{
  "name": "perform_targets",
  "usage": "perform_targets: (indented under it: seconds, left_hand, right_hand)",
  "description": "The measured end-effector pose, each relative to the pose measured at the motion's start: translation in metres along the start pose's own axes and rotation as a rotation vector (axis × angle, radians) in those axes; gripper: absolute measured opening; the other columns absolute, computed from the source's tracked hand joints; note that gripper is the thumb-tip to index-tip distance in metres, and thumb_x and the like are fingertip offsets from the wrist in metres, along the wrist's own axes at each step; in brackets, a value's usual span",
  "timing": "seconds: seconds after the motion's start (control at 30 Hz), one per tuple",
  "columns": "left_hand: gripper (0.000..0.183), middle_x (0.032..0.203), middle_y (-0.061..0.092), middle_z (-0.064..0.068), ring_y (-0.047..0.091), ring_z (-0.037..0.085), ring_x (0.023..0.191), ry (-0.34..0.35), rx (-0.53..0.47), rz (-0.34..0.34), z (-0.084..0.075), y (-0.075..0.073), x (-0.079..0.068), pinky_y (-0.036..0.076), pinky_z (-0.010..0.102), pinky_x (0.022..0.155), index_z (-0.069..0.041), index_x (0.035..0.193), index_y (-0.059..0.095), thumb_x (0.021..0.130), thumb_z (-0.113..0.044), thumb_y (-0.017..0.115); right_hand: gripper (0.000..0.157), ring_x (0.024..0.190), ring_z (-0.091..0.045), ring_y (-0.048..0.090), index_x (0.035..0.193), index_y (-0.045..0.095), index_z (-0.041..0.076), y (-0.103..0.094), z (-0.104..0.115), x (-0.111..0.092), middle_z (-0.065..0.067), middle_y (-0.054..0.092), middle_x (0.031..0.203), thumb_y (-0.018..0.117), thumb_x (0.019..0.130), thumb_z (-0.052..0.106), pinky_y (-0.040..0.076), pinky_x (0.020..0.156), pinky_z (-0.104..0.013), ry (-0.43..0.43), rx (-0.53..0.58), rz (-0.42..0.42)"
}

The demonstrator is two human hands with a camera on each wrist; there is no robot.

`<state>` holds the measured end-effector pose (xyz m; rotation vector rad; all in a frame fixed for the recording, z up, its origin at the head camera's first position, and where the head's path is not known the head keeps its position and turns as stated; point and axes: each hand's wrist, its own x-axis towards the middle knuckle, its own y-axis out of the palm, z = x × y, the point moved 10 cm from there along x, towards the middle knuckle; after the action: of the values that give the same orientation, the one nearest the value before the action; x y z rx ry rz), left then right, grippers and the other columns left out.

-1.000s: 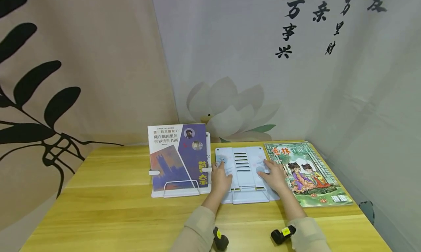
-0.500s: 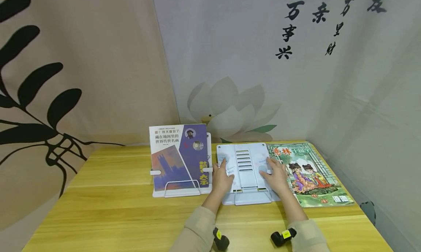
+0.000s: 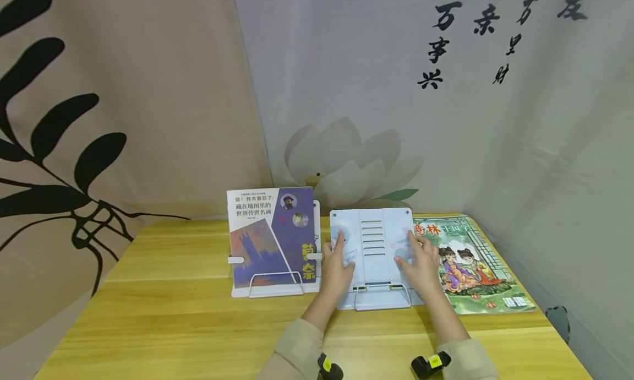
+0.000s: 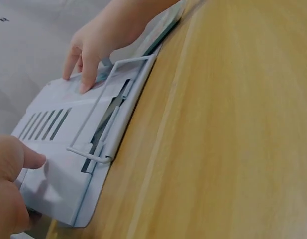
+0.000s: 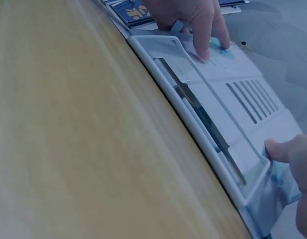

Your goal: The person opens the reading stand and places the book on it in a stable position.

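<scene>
A white book stand (image 3: pixel 373 259) with slots down its middle and a wire page holder (image 3: pixel 382 299) at the front stands on the table, its back panel tilted up. My left hand (image 3: pixel 335 272) grips the panel's left side, thumb on the front face. On the opposite side my right hand (image 3: pixel 423 264) holds the panel, its thumb (image 5: pixel 277 149) pressing the front. The other fingers are partly hidden behind the panel's edges. In the left wrist view, the base of the stand (image 4: pixel 101 191) lies on the tabletop.
Left of my hands, a purple and white book (image 3: pixel 272 237) leans on another white stand (image 3: pixel 317 286), kept by clips and a wire. A green illustrated magazine (image 3: pixel 475 270) lies flat at the right. A printed curtain (image 3: pixel 346 93) hangs behind the wooden table (image 3: pixel 173 303).
The slotted panel has risen to a steeper angle, its top edge moving up, with both hands following it. The book and the magazine stay where they were.
</scene>
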<state>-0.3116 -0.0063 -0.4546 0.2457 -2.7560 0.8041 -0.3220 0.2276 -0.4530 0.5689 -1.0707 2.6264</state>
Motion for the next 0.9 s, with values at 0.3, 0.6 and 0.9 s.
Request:
perform_targets:
  seconds: [0.3, 0.6, 0.9]
  left_hand:
    - [0.07, 0.119, 0.047, 0.016, 0.056, 0.025, 0.09, 0.125, -0.089, 0.043, -0.012, -0.016, -0.002, 0.051, 0.034, 0.077, -0.014, 0.149, 0.035, 0.088, -0.005, 0.067]
    - [0.073, 0.122, 0.058, 0.006, 0.052, 0.014, 0.076, 0.183, -0.232, 0.071, -0.009, -0.035, 0.002, 0.049, 0.025, 0.06, -0.027, 0.149, 0.036, 0.089, 0.008, 0.059]
    - [0.089, 0.094, 0.059, 0.004, 0.057, 0.015, 0.076, 0.21, -0.307, 0.132, -0.017, -0.036, -0.009, 0.053, 0.026, 0.061, -0.03, 0.153, 0.024, 0.084, 0.009, 0.065]
  right_hand:
    - [0.092, 0.116, -0.045, 0.031, 0.149, 0.034, 0.009, -0.015, 0.011, -0.001, -0.027, 0.04, 0.126, 0.084, 0.071, 0.01, 0.024, 0.096, -0.057, -0.013, -0.001, -0.029]
    - [0.1, 0.106, -0.04, 0.035, 0.153, 0.026, 0.023, -0.02, 0.018, 0.004, -0.025, 0.04, 0.121, 0.084, 0.072, 0.012, 0.027, 0.089, -0.053, -0.038, -0.05, 0.006]
    - [0.098, 0.101, -0.04, 0.038, 0.151, 0.031, 0.021, -0.025, 0.025, 0.019, -0.026, 0.045, 0.115, 0.085, 0.071, 0.013, 0.029, 0.086, -0.055, -0.127, -0.043, -0.007]
